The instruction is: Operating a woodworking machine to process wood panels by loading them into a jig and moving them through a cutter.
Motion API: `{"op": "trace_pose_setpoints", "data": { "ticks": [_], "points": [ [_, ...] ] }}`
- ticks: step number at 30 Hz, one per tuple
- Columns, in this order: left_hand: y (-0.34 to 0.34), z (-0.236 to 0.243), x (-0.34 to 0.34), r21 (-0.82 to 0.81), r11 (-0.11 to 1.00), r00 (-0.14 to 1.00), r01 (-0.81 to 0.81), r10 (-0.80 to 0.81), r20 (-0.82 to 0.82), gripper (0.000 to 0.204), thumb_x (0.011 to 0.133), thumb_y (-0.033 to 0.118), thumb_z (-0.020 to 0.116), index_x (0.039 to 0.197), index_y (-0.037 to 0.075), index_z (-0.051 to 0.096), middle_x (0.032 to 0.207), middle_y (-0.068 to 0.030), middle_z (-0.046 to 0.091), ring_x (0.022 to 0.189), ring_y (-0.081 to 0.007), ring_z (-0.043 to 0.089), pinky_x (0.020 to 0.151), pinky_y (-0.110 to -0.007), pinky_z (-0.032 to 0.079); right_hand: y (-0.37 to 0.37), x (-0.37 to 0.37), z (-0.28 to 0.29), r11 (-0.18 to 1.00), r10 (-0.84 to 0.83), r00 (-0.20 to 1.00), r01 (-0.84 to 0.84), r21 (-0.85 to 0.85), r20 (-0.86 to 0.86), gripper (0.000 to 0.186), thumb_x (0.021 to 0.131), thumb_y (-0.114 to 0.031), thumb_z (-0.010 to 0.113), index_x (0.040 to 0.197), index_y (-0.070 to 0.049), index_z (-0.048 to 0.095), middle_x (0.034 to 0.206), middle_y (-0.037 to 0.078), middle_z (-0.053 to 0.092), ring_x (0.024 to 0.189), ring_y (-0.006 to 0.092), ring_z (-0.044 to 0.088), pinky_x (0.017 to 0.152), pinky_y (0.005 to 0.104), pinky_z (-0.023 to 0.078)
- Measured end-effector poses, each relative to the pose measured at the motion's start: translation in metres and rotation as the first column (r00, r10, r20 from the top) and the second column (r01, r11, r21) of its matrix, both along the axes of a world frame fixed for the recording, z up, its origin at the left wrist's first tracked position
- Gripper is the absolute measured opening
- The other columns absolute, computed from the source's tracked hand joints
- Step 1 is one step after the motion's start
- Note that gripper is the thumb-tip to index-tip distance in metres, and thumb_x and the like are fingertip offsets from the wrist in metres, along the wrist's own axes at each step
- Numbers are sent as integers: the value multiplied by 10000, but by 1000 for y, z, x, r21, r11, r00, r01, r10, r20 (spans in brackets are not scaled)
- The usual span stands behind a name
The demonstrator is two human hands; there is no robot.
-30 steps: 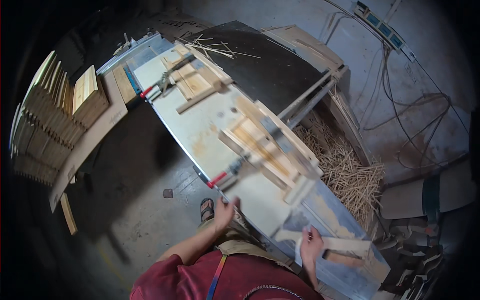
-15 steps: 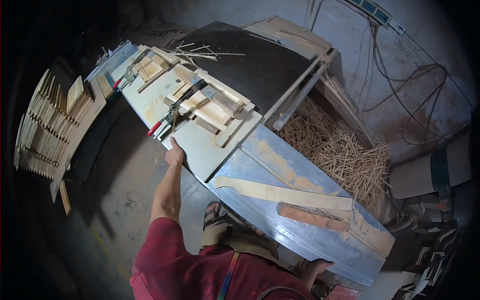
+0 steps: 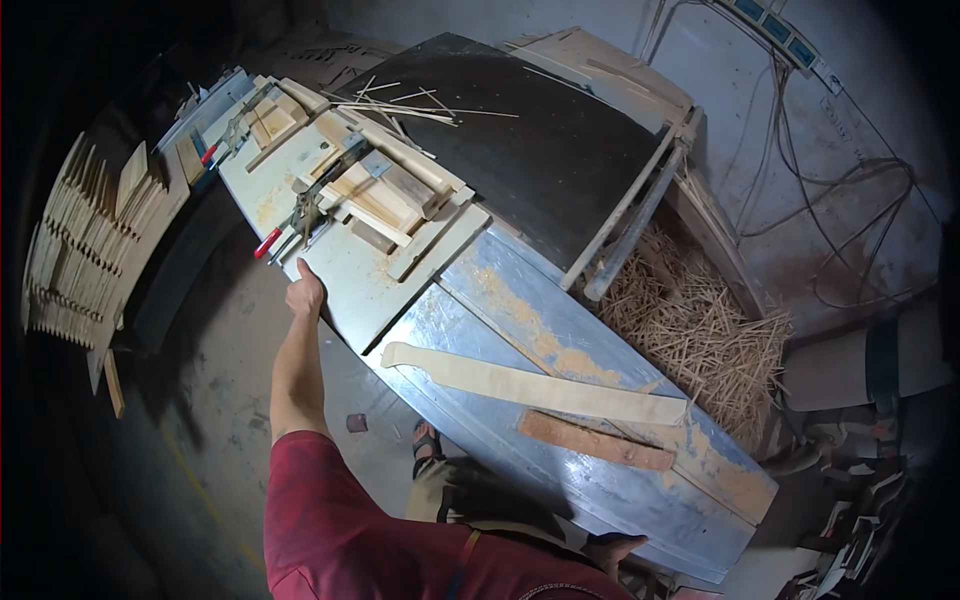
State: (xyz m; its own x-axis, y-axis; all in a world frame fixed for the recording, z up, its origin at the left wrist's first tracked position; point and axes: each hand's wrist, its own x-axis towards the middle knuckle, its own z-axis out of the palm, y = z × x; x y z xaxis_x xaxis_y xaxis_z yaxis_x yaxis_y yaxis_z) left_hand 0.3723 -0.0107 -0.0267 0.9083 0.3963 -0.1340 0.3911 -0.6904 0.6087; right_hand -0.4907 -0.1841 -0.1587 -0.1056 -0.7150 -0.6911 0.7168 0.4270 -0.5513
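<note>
My left hand (image 3: 306,292) grips the near edge of a white jig board (image 3: 355,280), just below a red-handled toggle clamp (image 3: 268,242). The board lies on a long metal sliding table (image 3: 530,480) and carries two wooden jigs (image 3: 385,195) with clamps holding pale pieces. My right hand (image 3: 612,548) is low at the table's near edge, thumb against it, fingers mostly hidden. A curved pale wooden strip (image 3: 535,385) and a reddish offcut (image 3: 595,440) lie on the metal.
Stacked shaped boards (image 3: 95,235) stand at left. Beyond the sliding table are a dark tabletop (image 3: 520,150) with loose sticks, metal rails (image 3: 635,220) and a heap of offcuts (image 3: 690,340). Cables (image 3: 800,200) hang on the wall; my sandalled foot (image 3: 425,440) is below.
The white board has slid away toward the upper left, exposing more metal. My left hand travelled with it; my right hand left the curved strip and moved down to the table's near edge.
</note>
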Motion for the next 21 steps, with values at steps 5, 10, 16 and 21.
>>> {"op": "trace_pose_setpoints", "data": {
  "ticks": [5,10,16,21],
  "points": [
    [5,-18,10,62,998,1000,-6,7,-20,1117,991,842,274,1267,-157,690,1346,-343,668,1359,-440,599,1168,-469,439,-44,15,-8,996,-4,993,-7,87,117,985,922,-895,319,1617,-206,437,1663,60,432,1475,327,406,1243,486,300],
    [4,-30,16,83,996,1000,17,-15,-24,1124,1001,841,195,1289,-121,699,1376,-323,661,1387,-427,578,1192,-468,408,-58,21,-1,981,-157,960,124,151,231,1010,927,-896,352,1640,-183,415,1720,61,360,1551,352,338,1298,517,200],
    [6,-47,28,123,992,1000,25,-26,0,1136,1001,842,168,1319,-120,682,1401,-324,645,1414,-430,552,1201,-471,396,-88,14,-34,973,-191,954,154,172,229,1049,921,-921,284,1613,-147,433,1670,88,419,1522,372,394,1270,582,204],
    [23,-56,36,156,987,1000,28,-26,-13,1150,1001,847,170,1332,-139,662,1409,-324,641,1416,-424,554,1194,-468,405,-112,20,-55,972,-179,974,152,180,141,1051,926,-919,285,1570,-110,469,1623,121,458,1491,385,428,1250,574,240]
  ]
}}
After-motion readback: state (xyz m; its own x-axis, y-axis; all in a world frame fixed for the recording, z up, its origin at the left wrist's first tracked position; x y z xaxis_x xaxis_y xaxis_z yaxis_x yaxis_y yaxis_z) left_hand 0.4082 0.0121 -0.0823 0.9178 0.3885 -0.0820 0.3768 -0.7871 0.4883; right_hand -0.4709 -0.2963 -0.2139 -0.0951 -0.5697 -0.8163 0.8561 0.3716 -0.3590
